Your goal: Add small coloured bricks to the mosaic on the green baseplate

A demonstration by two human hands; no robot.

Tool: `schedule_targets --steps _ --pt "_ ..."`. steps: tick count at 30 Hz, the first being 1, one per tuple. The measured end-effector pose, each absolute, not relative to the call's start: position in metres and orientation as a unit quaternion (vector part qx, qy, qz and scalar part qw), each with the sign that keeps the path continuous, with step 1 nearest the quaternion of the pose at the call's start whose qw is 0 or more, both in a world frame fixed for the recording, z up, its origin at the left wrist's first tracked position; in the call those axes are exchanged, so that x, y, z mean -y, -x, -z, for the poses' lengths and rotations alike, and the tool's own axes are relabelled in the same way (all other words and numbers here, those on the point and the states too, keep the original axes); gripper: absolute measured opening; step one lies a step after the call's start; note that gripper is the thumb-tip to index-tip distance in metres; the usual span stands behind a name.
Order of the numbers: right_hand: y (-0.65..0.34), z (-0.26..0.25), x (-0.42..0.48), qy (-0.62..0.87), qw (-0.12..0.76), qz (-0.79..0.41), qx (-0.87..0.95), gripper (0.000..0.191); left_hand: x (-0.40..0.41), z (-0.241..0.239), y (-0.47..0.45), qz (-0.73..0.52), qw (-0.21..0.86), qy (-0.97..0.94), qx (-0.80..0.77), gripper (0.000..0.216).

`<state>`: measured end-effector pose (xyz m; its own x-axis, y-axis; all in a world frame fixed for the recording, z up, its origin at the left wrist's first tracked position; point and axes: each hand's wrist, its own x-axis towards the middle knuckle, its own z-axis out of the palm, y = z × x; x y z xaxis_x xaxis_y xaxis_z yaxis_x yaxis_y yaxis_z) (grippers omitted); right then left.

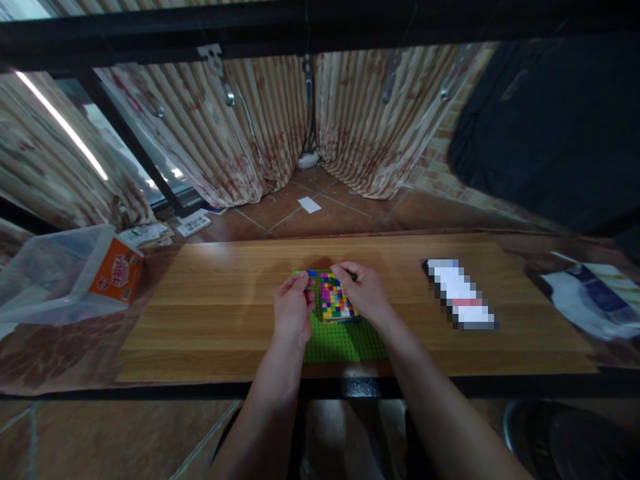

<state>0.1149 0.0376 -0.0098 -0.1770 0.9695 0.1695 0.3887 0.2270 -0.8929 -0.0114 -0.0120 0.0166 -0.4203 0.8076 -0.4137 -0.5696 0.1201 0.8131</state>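
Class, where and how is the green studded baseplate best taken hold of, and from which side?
Probably by the near edge of the green baseplate, coming from the person's side: it lies flat on the wooden tabletop, and that strip is bare studs, while the multicoloured brick block, left hand and right hand crowd its farther part. Thumb on top, fingers under the edge.

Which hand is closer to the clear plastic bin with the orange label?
Left. The left hand is at the left edge of the green studded baseplate, right of the clear plastic bin; the right hand is farther right, at the multicolored brick block.
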Motion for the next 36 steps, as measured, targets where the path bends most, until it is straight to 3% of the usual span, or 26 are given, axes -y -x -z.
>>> schedule_targets --steps 8,17,25,32,36 --pt "-0.110 0.008 -0.036 0.524 0.361 -0.307 0.708 0.023 0.012 -0.016 0.013 -0.656 0.532 -0.106 -0.525 0.030" --pt "-0.108 0.009 -0.037 0.524 0.358 -0.325 0.701 0.018 0.012 -0.015 0.010 -0.643 0.543 -0.098 -0.531 0.021" --pt "-0.106 0.007 -0.035 0.516 0.345 -0.293 0.728 0.021 0.013 -0.015 0.010 -0.638 0.553 -0.112 -0.525 0.027" --pt "-0.112 0.003 -0.031 0.471 0.428 -0.257 0.727 0.024 0.014 -0.017 0.008 -0.639 0.562 -0.131 -0.509 0.027" --pt "-0.112 -0.005 -0.028 0.449 0.433 -0.231 0.747 0.021 0.014 -0.018 0.007 -0.640 0.567 -0.137 -0.499 0.024"
